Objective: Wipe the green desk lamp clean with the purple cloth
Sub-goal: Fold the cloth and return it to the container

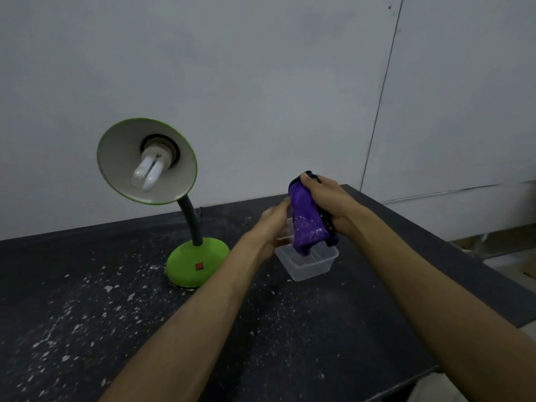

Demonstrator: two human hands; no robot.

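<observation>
A soft purple fabric cloth (306,219), flecked with pale specks, is hanging above a clear, smooth plastic container (309,261); at nine o'clock, a glossy green desk lamp (195,261) is standing on a matt, rough, white-speckled dark tabletop (87,314).

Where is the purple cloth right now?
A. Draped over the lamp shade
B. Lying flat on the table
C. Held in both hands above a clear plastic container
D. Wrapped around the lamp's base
C: the purple cloth is gripped by the left hand and right hand over the clear plastic container.
</observation>
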